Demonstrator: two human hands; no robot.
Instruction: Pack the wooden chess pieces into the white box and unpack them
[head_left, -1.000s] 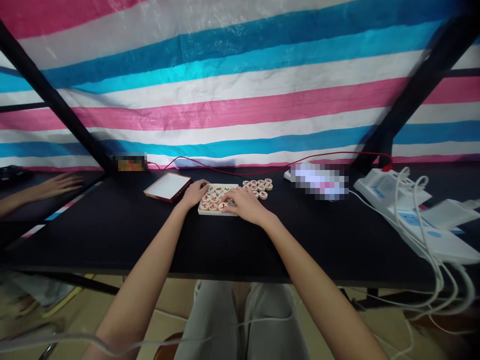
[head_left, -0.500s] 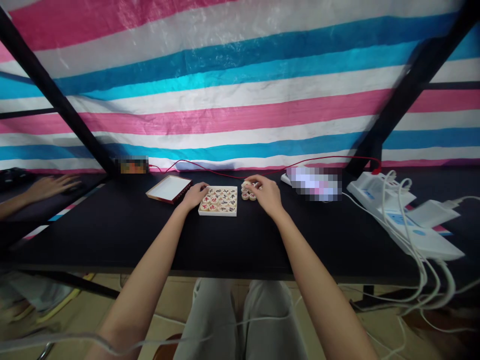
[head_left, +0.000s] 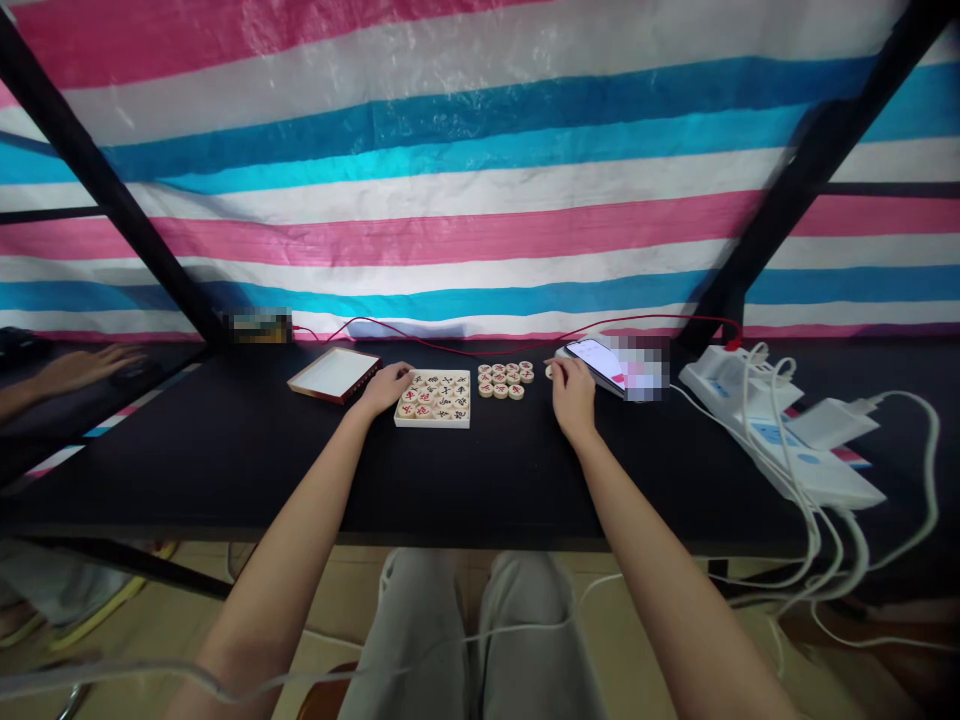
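A shallow white box [head_left: 433,423] full of round xiangqi pieces with red and black characters stands on the black table. My left hand [head_left: 384,390] grips its left edge, fingertips at the upper left corner. To the right of the box, several red-marked xiangqi pieces [head_left: 499,379] lie in close rows. Farther right, my right hand [head_left: 574,400] is closed on a single xiangqi piece [head_left: 549,371], pinched at the fingertips and partly hidden by them. The box lid [head_left: 335,374] lies inside-up to the left of my left hand.
A phone [head_left: 600,362] lies just beyond my right hand. White power strips [head_left: 772,430] with tangled cables occupy the right side. A red cable [head_left: 465,352] runs along the back. At far left, another person's hand [head_left: 94,368] is near a mouse [head_left: 135,368].
My right hand has moved right, away from the rows of pieces, with one piece at its fingertips. The rows are now uncovered. My left hand stays at the box.
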